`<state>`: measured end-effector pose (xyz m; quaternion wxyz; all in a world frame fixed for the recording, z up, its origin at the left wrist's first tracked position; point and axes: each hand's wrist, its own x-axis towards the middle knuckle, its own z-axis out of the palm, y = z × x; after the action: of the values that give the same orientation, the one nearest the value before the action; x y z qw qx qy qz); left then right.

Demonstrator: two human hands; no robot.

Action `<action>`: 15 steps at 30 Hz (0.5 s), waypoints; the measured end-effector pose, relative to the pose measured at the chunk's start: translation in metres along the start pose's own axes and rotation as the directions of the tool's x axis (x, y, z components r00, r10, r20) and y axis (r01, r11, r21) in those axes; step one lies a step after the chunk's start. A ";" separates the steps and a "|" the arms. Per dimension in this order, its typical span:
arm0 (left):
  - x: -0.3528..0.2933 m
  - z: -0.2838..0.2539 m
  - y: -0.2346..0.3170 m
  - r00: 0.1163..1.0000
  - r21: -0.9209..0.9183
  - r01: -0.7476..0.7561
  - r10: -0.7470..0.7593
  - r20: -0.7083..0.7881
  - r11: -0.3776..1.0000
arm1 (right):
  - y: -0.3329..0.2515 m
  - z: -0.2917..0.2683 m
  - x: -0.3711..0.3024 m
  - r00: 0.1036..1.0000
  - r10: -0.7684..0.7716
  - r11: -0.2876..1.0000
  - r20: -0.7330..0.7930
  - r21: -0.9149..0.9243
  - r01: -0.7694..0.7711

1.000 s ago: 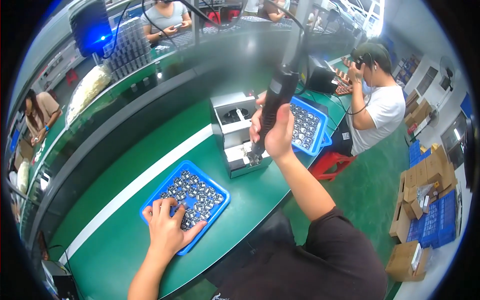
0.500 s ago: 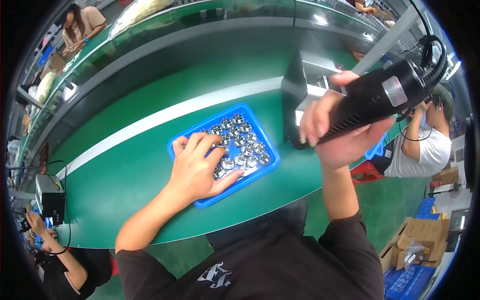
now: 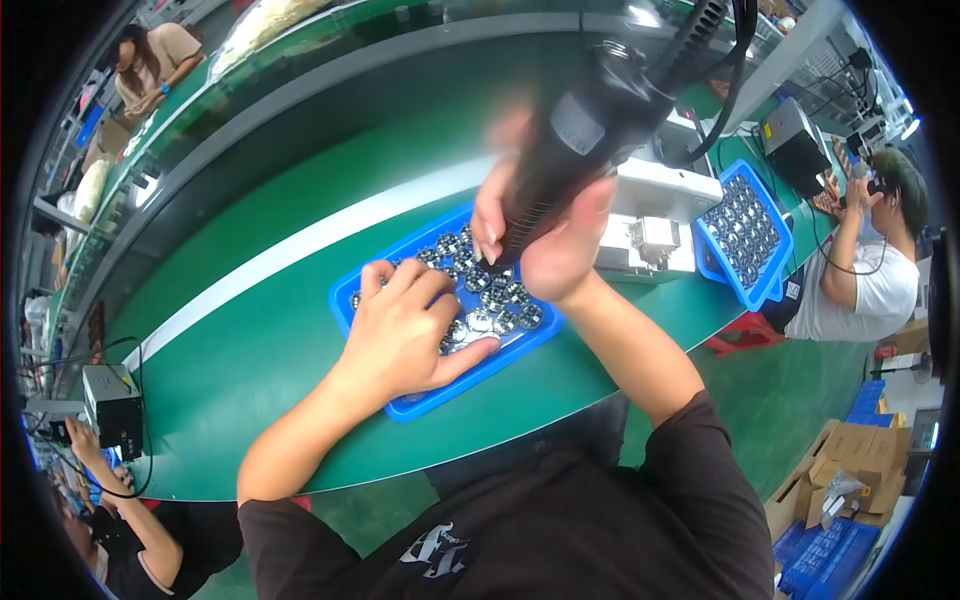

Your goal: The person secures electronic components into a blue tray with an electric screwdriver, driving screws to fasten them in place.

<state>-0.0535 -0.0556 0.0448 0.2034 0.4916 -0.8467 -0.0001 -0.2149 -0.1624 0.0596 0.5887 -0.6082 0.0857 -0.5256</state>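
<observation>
My right hand (image 3: 560, 235) wraps round a black corded electric screwdriver (image 3: 570, 150), held slanted with its lower end over the right part of a blue tray (image 3: 430, 402). The tool's tip is hidden and cannot be told apart from the parts. In the tray lie several small round silver-and-black parts (image 3: 503, 320). My left hand (image 3: 400, 325) lies over the tray's left half, fingers bent down among the parts and thumb spread toward the near rim. Its fingertips are partly hidden; I see nothing gripped there.
Right of the tray stands a metal-and-white fixture (image 3: 650, 240). Beyond it is a second blue tray (image 3: 743, 290) of similar parts, near a boxy unit (image 3: 795, 145) and a seated co-worker (image 3: 880, 250). Another boxy unit (image 3: 113, 405) stands at the left. The screwdriver's cable (image 3: 740, 75) hangs from above.
My right hand has swung the screwdriver left and in from the right side to over the tray, uncovering the fixture and second tray. My left hand stays over the tray, almost unmoved.
</observation>
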 end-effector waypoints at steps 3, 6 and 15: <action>0.007 -0.003 0.004 0.999 0.010 0.023 -0.023 -0.032 1.000 | 0.008 0.002 -0.002 0.998 -0.025 0.995 -0.052 0.091 0.030; 0.014 -0.004 0.004 0.997 -0.002 0.037 -0.037 -0.069 0.999 | 0.010 0.001 -0.004 0.994 -0.027 0.983 -0.103 0.176 0.045; 0.017 0.003 0.003 0.996 -0.066 0.077 -0.080 -0.040 0.995 | 0.019 -0.003 -0.006 0.997 -0.027 0.999 -0.072 0.040 0.030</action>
<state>-0.0638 -0.0689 0.0486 0.2368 0.5176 -0.8219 -0.0248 -0.2102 -0.1650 0.0405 0.5901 -0.5779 0.0874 -0.5570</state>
